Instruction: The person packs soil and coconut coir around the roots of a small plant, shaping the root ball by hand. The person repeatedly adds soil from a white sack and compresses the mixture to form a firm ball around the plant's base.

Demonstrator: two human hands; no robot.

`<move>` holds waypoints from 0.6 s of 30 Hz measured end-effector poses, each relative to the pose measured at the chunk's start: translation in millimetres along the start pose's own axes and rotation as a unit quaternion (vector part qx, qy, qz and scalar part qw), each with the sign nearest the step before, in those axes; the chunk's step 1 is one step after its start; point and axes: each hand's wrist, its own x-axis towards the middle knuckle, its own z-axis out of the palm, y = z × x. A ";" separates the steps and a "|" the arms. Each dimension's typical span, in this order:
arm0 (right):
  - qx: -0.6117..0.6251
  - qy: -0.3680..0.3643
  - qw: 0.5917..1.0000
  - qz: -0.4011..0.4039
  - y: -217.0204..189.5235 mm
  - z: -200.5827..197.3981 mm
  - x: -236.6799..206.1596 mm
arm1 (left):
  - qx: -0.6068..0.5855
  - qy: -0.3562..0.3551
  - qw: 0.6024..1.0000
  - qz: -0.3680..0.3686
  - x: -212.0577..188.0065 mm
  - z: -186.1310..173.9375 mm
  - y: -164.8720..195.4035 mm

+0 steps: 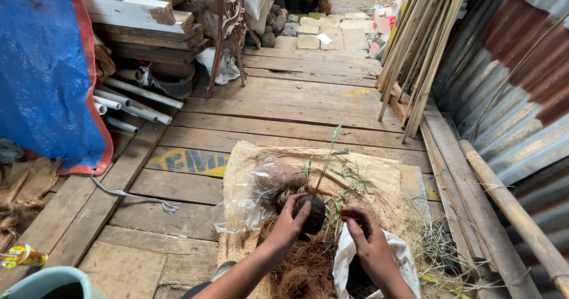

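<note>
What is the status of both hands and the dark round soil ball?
Left hand gripping dark round soil ball with thin green seedling. Right hand beside it, empty, above white plastic bag. Brown coconut fibre beneath.

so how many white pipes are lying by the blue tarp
5 white pipes show, side by side on the floor at the left, between the blue tarp and the stacked planks. Their far ends run under the tarp, so more may be hidden.
</note>
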 end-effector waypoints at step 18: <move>-0.122 0.038 0.992 0.011 9.5 43.9 -26.2 | 0.004 -0.102 0.993 0.059 -26.4 20.2 -31.2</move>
